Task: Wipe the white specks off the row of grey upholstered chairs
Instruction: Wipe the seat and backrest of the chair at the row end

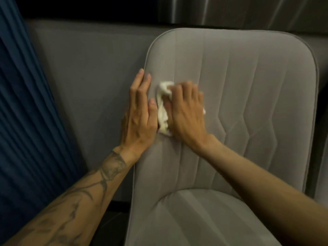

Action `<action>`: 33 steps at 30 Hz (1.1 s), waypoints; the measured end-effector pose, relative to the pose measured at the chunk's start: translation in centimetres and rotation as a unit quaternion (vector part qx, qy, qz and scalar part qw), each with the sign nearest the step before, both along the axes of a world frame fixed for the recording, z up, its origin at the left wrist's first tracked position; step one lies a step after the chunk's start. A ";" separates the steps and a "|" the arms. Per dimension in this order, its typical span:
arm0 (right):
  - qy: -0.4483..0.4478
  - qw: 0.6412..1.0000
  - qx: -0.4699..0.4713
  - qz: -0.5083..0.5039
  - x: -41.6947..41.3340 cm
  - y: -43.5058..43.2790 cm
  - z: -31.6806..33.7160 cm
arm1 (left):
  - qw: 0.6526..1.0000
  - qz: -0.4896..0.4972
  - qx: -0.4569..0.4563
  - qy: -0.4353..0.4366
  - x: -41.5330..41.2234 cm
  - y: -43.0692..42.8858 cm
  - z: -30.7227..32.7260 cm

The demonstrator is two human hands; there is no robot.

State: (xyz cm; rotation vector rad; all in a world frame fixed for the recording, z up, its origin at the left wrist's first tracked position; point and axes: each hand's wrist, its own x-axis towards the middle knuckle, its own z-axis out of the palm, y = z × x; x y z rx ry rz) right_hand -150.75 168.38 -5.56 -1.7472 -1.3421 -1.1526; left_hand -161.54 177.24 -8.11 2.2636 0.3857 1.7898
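Grey upholstered chair [248,86], one, mid-frame: right hand [186,112] grips one crumpled white cloth [162,110] against its backrest; left hand [140,110] lies flat beside, fingers straight.

Head view, single camera: worn high, facing forward and down, wide-angle. Close range; grey chair backrest [239,96] fills centre and right, seat [204,219] at lower edge, both forearms entering from below.
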 end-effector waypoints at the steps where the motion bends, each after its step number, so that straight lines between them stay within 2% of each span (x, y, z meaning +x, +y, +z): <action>1: -0.015 0.999 -0.036 0.018 0.0 -0.8 -0.9 | 1.000 -0.004 -0.002 0.003 0.0 -0.1 0.0; 4: -0.059 0.997 -0.042 0.006 1.9 -0.6 1.7 | 1.000 -0.007 0.004 0.006 -0.2 -0.2 -0.5; 6: -0.004 0.998 0.040 -0.055 2.9 1.0 5.2 | 1.000 -0.005 0.005 0.006 -0.5 -0.4 -0.9; 8: 0.056 0.991 0.096 -0.070 2.4 1.9 6.0 | 1.000 -0.008 0.004 0.008 -0.6 -0.4 -1.3; 10: 0.042 0.996 0.075 -0.030 0.9 1.5 2.8 | 1.000 -0.011 0.000 0.011 -0.8 -0.5 -1.9; 13: -0.010 0.999 -0.024 0.027 -0.1 -0.7 -2.0 | 0.999 -0.024 -0.033 0.010 -1.6 -1.3 -3.7; 17: -0.095 0.995 -0.027 -0.005 1.8 0.0 0.7 | 0.996 -0.007 -0.083 -0.012 -2.6 -2.3 -6.6; 20: -0.010 0.997 0.062 -0.050 1.6 1.5 1.9 | 0.994 -0.007 -0.105 -0.010 -2.6 -2.3 -7.0; 22: 0.047 0.994 0.092 -0.044 0.1 1.8 0.0 | 0.994 -0.023 -0.109 -0.009 -2.5 -2.2 -7.0; 26: 0.016 0.997 -0.023 0.073 -1.9 -0.8 -5.2 | 0.990 -0.038 -0.134 -0.021 -2.6 -2.3 -7.2; 29: -0.049 0.996 -0.036 0.061 -0.4 -0.4 -1.5 | 0.989 -0.039 -0.139 -0.020 -2.8 -2.4 -7.0; 31: -0.034 0.999 0.030 0.011 0.7 1.7 2.9 | 0.988 -0.041 -0.149 -0.018 -2.8 -2.4 -7.0; 33: 0.019 0.995 0.096 -0.034 0.6 2.9 4.9 | 0.986 -0.049 -0.159 -0.021 -2.8 -2.4 -7.0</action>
